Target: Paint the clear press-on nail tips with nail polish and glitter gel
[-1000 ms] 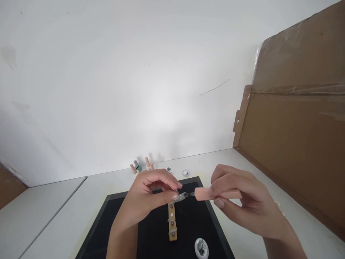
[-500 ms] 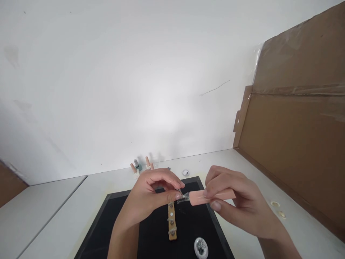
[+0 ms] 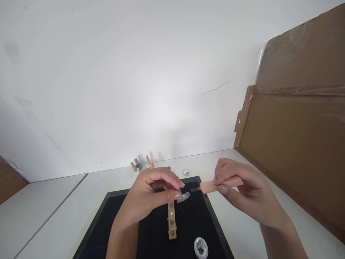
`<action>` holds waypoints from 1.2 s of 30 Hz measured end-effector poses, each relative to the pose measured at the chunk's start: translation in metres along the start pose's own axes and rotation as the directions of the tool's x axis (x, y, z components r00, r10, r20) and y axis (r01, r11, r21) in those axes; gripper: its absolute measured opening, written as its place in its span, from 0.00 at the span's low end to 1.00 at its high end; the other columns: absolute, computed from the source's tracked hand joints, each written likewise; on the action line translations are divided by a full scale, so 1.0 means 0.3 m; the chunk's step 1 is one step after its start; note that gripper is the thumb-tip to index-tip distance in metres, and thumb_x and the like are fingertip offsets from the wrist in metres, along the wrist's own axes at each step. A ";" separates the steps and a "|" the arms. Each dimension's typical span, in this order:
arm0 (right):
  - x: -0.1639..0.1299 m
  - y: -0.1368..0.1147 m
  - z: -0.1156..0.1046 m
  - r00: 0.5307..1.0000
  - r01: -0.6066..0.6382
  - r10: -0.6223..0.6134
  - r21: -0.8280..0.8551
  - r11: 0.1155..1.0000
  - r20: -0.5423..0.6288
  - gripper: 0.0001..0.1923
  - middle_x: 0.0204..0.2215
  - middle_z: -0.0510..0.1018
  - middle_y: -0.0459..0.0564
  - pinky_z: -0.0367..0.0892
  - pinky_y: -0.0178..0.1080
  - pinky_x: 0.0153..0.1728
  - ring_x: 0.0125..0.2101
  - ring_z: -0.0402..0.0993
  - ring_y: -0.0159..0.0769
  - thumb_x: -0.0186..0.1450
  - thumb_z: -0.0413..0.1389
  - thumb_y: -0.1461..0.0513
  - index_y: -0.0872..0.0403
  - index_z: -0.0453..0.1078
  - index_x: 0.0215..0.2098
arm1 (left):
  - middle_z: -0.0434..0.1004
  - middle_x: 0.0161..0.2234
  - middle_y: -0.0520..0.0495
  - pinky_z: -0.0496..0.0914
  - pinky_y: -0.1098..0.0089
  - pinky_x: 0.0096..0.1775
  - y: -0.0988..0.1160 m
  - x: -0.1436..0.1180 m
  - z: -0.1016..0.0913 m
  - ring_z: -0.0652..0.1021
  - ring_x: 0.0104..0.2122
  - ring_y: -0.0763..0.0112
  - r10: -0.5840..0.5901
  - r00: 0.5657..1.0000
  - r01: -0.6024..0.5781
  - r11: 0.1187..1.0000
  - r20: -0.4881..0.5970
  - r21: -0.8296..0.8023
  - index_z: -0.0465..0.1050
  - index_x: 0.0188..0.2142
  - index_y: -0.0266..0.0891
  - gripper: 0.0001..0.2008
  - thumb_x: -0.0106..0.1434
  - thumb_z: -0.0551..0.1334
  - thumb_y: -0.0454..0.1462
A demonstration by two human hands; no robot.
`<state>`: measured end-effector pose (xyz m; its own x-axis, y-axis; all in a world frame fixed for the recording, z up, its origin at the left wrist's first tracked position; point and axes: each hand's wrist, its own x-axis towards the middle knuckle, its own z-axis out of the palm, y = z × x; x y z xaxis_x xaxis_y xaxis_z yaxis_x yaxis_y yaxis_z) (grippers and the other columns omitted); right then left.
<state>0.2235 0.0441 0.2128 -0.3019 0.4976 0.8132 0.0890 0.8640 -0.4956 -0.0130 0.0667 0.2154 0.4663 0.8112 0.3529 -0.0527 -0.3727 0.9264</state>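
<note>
My left hand [image 3: 152, 196] pinches a small metal stem between thumb and fingertips, with a clear false nail tip [image 3: 184, 197] on its end. In my right hand [image 3: 245, 189] is a nail polish brush [image 3: 208, 186] by its long pink cap. Its wet-looking bristles point left, a short gap from the nail tip. Below my hands a narrow wooden nail stand [image 3: 172, 225] lies on the black mat [image 3: 153, 233], carrying several clear nail tips on metal studs and one white dot. A round white dish [image 3: 201, 247] with dark pieces sits at the mat's front right.
Several polish bottles with pink caps [image 3: 133, 166] and one with a grey cap [image 3: 136, 161] stand by the wall behind my left hand. A small white round item [image 3: 185, 172] lies behind the mat. A cardboard panel [image 3: 296, 136] rises on the right.
My right hand has drawn the brush away from the nail tip, to the right and slightly up. My left hand has stayed nearly still.
</note>
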 end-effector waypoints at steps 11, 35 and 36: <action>-0.021 0.005 0.031 0.992 0.074 -0.070 0.034 0.997 -0.109 0.12 0.24 0.70 0.44 0.62 0.33 0.22 0.26 0.65 0.32 0.63 0.57 0.71 0.50 0.72 0.42 | 0.81 0.27 0.50 0.72 0.75 0.30 -0.015 0.000 -0.006 0.77 0.27 0.74 -0.008 1.000 0.007 0.999 -0.027 -0.052 0.82 0.28 0.41 0.02 0.56 0.71 0.32; -0.008 0.008 0.019 0.994 0.090 -0.096 -0.104 0.990 -0.047 0.13 0.18 0.65 0.41 0.58 0.32 0.20 0.21 0.61 0.29 0.60 0.52 0.75 0.51 0.68 0.34 | 0.83 0.27 0.48 0.74 0.75 0.30 -0.027 0.030 0.015 0.79 0.28 0.71 -0.063 0.994 0.054 0.994 -0.090 -0.092 0.83 0.28 0.40 0.02 0.53 0.73 0.35; -0.009 0.009 0.020 0.994 0.092 -0.097 -0.104 0.990 -0.052 0.13 0.18 0.65 0.41 0.59 0.32 0.20 0.21 0.61 0.29 0.60 0.52 0.75 0.51 0.68 0.34 | 0.83 0.27 0.49 0.74 0.76 0.30 -0.029 0.029 0.013 0.79 0.28 0.72 -0.063 0.994 0.055 0.993 -0.085 -0.104 0.83 0.28 0.41 0.02 0.54 0.73 0.34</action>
<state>0.2189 0.0446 0.2074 -0.2592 0.4144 0.8724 0.1590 0.9093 -0.3846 -0.0051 0.0752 0.2100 0.3923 0.8684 0.3032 -0.1186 -0.2791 0.9529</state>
